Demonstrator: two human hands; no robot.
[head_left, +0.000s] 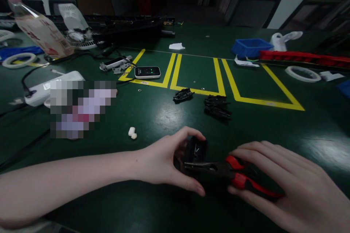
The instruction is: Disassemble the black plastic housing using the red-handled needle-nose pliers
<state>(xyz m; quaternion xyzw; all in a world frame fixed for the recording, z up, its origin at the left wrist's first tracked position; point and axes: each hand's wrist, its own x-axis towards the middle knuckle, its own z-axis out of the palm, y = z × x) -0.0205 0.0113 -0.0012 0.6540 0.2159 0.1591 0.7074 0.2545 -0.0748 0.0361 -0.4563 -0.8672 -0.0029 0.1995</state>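
My left hand (175, 164) is closed round a small black plastic part (199, 148), its thumb and index finger reaching round the two sides. In my right hand (284, 178) are needle-nose pliers (216, 169) with red and black handles. Their jaws point left and lie against or just in front of the black part; I cannot tell whether they grip it. Farther back on the green table sit more dark plastic pieces, one single piece (183, 95) and a small cluster (217, 106) to its right.
Yellow tape outlines (198, 91) mark the table behind the pieces. White earbuds (132, 133) lie left of my forearm. A power strip (54, 87), a bottle (41, 29) and cables stand at left. At back right are a blue bin (251, 48), a red strip (303, 59) and a tape roll (302, 74).
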